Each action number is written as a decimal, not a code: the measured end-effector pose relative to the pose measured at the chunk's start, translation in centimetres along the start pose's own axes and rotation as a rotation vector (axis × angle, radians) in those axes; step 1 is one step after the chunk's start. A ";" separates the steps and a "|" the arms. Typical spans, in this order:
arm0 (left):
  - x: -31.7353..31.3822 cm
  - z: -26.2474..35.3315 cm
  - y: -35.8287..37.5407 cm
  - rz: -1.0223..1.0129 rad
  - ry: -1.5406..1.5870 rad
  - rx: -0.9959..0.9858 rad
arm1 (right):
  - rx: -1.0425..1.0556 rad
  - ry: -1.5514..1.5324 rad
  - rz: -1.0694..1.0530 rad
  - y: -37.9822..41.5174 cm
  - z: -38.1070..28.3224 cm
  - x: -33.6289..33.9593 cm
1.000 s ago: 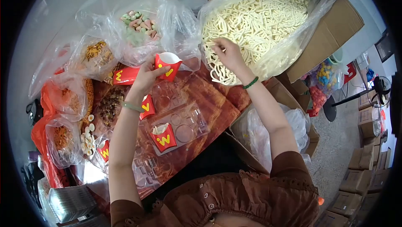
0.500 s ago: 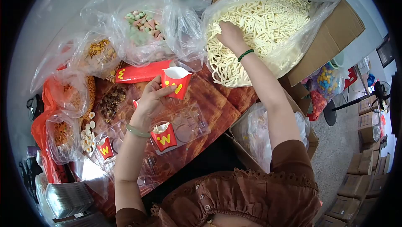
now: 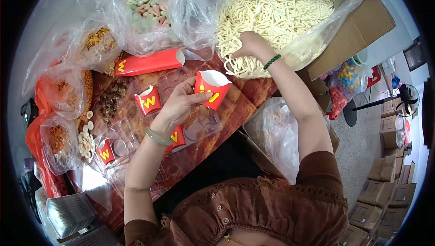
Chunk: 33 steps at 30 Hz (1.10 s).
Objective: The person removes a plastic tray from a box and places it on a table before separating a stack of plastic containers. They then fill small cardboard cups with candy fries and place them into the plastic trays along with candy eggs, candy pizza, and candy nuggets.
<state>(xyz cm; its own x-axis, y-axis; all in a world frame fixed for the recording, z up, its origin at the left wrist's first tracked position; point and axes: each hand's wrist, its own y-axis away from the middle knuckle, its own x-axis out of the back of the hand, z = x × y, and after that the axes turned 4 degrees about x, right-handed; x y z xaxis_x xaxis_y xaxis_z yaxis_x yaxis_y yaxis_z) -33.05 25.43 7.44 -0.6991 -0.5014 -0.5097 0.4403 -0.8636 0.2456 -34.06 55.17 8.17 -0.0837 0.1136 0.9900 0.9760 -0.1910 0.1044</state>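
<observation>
My left hand (image 3: 180, 102) grips a red fry box (image 3: 211, 88) with a yellow logo, thumb on its front; the white inside shows at the top and looks empty. My right hand (image 3: 252, 46) is at the near edge of a big clear bag (image 3: 312, 48) full of pale, fry-shaped strips (image 3: 281, 12). Its fingers are curled around several strips, partly hidden by the hand. Beyond my left hand stands a small red fry box (image 3: 148, 101) with pale strips in it. Another red box (image 3: 177, 138) is partly covered by my left wrist.
A long red carton (image 3: 149, 63) lies behind the boxes. Clear plastic trays (image 3: 206, 126) rest on the table, one with a small red box (image 3: 105, 152). Bags of gummy candies (image 3: 149, 12) and orange snacks (image 3: 99, 42) line the far and left sides. An open cardboard box (image 3: 260, 141) stands at the near right.
My left hand has moved right with the fry box, toward the bag of strips. My right hand has drawn down toward the bag's near edge. The view has shifted slightly.
</observation>
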 end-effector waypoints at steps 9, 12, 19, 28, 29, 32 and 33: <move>-1.2 -1.2 -0.8 -0.008 0.045 0.045 | 0.023 -0.096 -0.044 -1.0 2.5 1.4; -2.1 -1.6 -1.8 0.011 0.040 0.128 | 0.064 -0.128 -0.026 -0.6 2.9 1.6; -3.0 -2.4 -4.5 0.005 0.038 0.090 | -0.061 -0.351 -0.018 -0.5 5.2 3.8; -4.0 -2.1 -11.1 0.124 -0.070 -0.065 | 0.276 -0.051 0.399 3.5 1.3 5.1; -4.2 -1.9 -11.9 0.157 -0.095 -0.097 | 0.334 -0.062 0.414 3.8 0.9 4.7; -4.7 -1.8 -13.0 0.228 -0.091 -0.157 | 0.364 -0.029 0.340 4.0 0.0 4.4; -4.3 -2.0 -13.6 0.234 -0.156 -0.207 | 0.381 -0.076 0.255 3.8 0.1 4.3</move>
<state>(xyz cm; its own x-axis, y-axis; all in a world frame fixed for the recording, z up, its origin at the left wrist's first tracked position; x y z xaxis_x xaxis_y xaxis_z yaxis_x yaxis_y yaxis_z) -34.83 39.43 4.63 -0.6365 -0.7005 -0.3229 0.6928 -0.7032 0.1599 -30.68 55.01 12.85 0.1696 0.1835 0.9683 0.9689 0.1486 -0.1979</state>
